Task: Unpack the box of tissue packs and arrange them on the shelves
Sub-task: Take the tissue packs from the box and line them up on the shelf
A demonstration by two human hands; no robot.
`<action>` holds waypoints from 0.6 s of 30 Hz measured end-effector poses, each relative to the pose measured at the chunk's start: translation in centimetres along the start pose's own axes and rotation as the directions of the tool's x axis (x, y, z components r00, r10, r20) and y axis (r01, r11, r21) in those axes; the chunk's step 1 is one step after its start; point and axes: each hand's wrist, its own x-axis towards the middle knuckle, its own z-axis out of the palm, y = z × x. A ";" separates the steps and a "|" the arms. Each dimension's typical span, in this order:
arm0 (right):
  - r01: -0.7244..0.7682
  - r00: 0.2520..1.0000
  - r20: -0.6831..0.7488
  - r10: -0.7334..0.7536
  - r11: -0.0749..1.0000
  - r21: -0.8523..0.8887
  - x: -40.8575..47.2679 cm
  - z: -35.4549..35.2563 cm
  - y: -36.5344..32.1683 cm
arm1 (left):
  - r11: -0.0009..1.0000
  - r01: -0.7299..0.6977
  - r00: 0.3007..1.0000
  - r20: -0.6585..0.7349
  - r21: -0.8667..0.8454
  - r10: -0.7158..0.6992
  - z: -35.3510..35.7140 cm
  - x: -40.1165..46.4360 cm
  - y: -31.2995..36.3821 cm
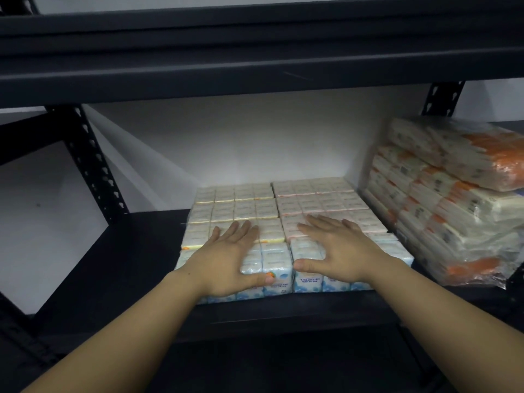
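Front face of blue tissue pack [307, 279], just right of the centre seam of the front row: "FRAGRANCE FREE MINI TISSUE".
Front face of neighbouring blue pack [279, 280], just left of that seam: "…FREE MINI TISSUE", the start hidden by a thumb.
Orange-and-white bundles [453, 199], right of the blue packs: print too blurred to read.

Both my arms are bare and reach forward and slightly inward from the bottom corners of the view. My left hand [231, 258] lies palm down, fingers stretched out flat and close together, pointing away from me, thumb spread toward the right. My right hand [337, 248] mirrors it: palm down, fingers extended and slightly fanned, thumb angled toward the left. The two thumbs point at each other without touching. Neither hand grips anything.
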 end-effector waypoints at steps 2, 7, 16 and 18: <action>-0.031 1.000 0.002 0.031 0.998 0.048 0.0 -0.3 -0.8 | 0.998 0.005 1.000 0.009 -0.068 -0.004 -0.7 -0.3 -0.2; -0.066 0.998 0.005 0.065 0.993 0.097 2.2 -0.8 -3.3 | 0.974 0.116 0.990 -0.056 -0.195 -0.129 -3.4 0.0 -2.9; -0.125 0.990 0.086 0.114 0.982 0.142 4.3 0.0 -4.1 | 0.732 0.363 0.884 -0.035 -0.576 -0.466 -4.4 6.5 -11.5; -0.130 0.990 0.079 0.119 0.980 0.150 4.2 0.0 -4.1 | 0.752 0.328 0.910 -0.022 -0.571 -0.414 -3.8 7.5 -12.6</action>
